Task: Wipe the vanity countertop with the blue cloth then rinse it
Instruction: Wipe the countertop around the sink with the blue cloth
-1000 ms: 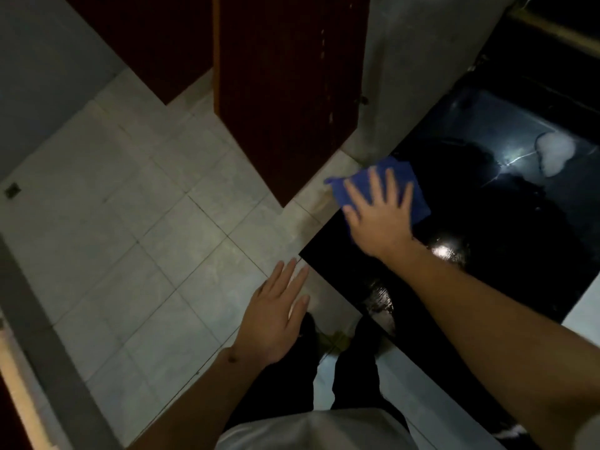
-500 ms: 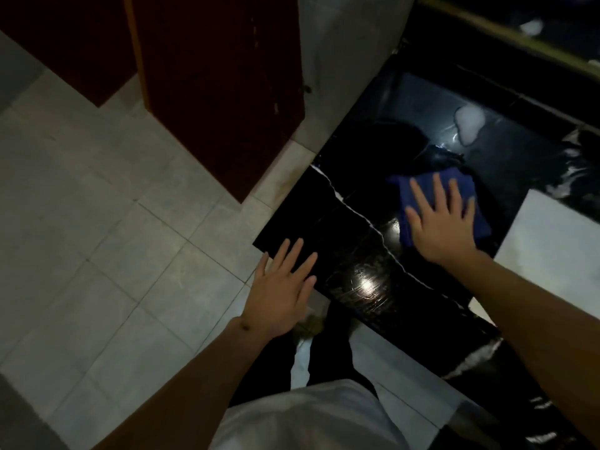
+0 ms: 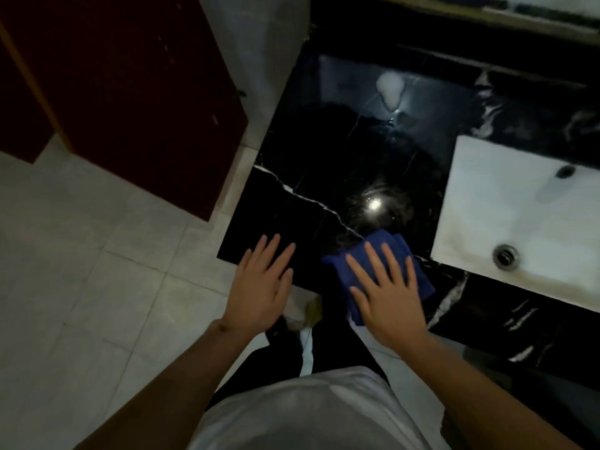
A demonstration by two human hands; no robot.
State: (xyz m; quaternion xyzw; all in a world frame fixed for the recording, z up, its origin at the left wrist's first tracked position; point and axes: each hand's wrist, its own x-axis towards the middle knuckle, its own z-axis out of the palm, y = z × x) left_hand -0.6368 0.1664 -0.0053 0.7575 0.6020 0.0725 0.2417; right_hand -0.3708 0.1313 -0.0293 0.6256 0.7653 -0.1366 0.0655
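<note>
Head view: right hand (image 3: 388, 298) flat on the blue cloth (image 3: 386, 251), fingers (image 3: 373, 261) spread wide to push it down on the black tabletop (image 3: 341, 151) near the front edge. Left hand (image 3: 263, 287) open too, fingers spread, over the edge, maybe for balance. White sink (image 3: 519, 216) just beside, handy for rinsing later.

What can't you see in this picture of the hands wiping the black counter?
- Part of the blue cloth: the right hand lies flat on it, head view.
- The right side of the white sink: cut off by the picture's edge; no tap shows.
- The pale blob far back on the counter: too dim and blurry to name.
- The left hand: touching the counter or hovering, unclear.
</note>
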